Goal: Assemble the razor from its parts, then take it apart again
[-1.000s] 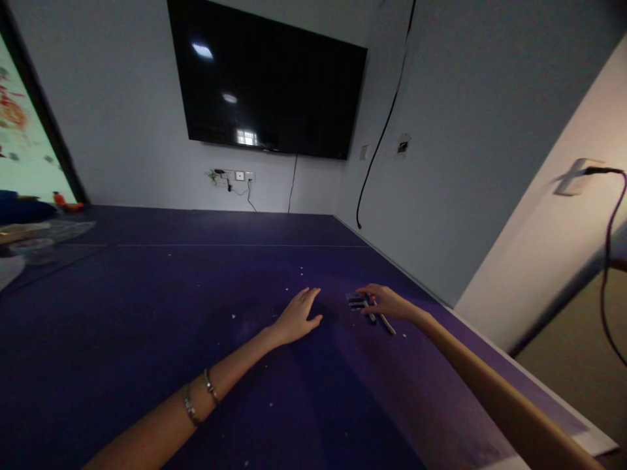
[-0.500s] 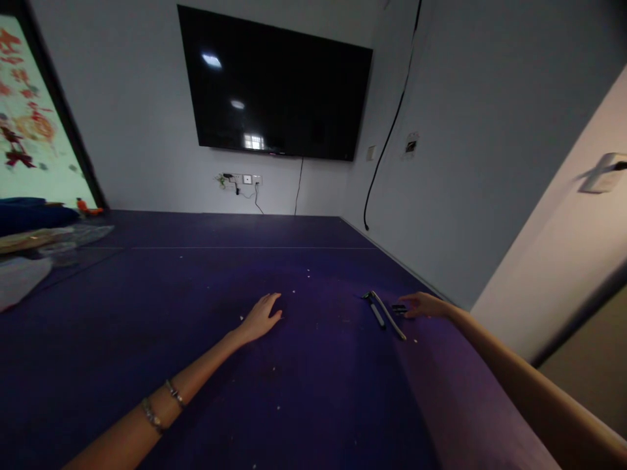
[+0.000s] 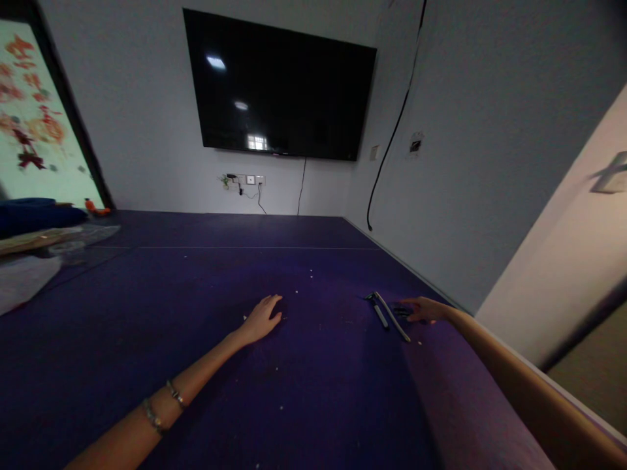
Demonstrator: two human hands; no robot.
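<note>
- Currently the right hand [image 3: 424, 309] is right of the frame's centre, its fingertips at a small dark object [image 3: 402, 313]; whether they grasp it or merely touch it, I cannot tell.
- That object is low over or on the purple tabletop [image 3: 318, 372]; its exact shape is hard to make out.
- Just left of it lie a slim grey-and-black tool [image 3: 381, 317] and a pale, slightly bent strip [image 3: 394, 320], side by side and close together at their upper ends.
- Near the middle of the frame, the left hand [image 3: 259, 320] is relaxed and empty, thumb apart from the fingers; contact with the tabletop is unclear.
- Two bracelets [image 3: 153, 418] circle the left forearm, lower left.
- White specks [image 3: 281, 408] are scattered over the tabletop.
- At the left edge are blue cloth [image 3: 39, 214], clear plastic [image 3: 91, 238] and a small orange item [image 3: 95, 208].
- A dark television [image 3: 284, 85] fills the upper middle; right of it hangs a black cable [image 3: 392, 138].
</note>
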